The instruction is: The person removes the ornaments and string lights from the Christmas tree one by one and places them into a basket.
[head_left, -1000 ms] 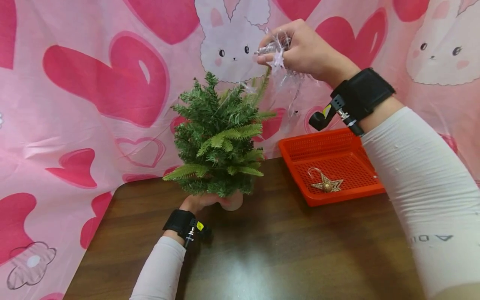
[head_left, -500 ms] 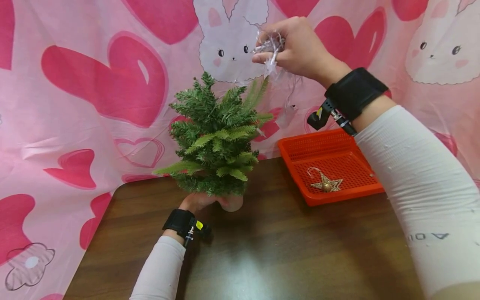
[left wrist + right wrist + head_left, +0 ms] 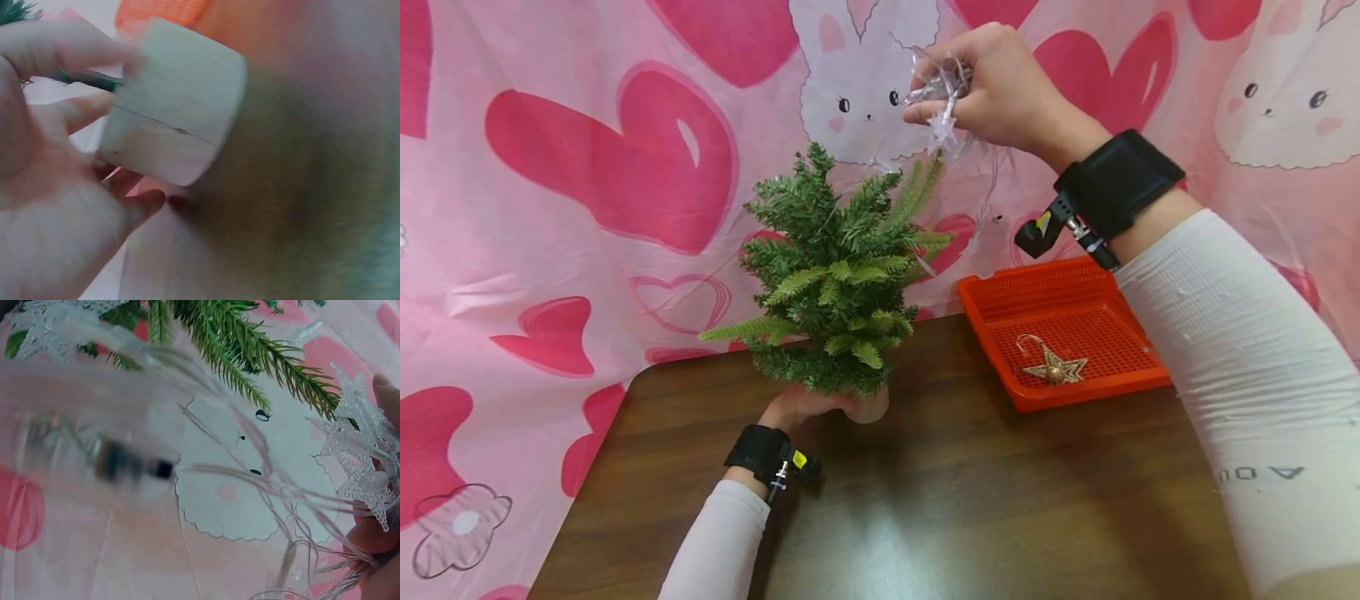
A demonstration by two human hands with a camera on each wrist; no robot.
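Note:
A small artificial Christmas tree stands on the table with a pale wooden base. My left hand holds that base low on its left side; the left wrist view shows thumb and fingers around the wooden base. Above and right of the treetop, my right hand grips a bunched set of clear star string lights. Wires and transparent stars hang from the fingers in the right wrist view. A blurred clear battery box dangles on its wire. Part of the string passes behind the branches.
An orange-red plastic basket sits at the table's back right, holding a gold star ornament. Behind the brown table hangs a pink cloth with hearts and rabbits.
The tree has turned a little, its light green front branches shifting left. My right hand has moved slightly left and up with the lights. My left hand stays at the base.

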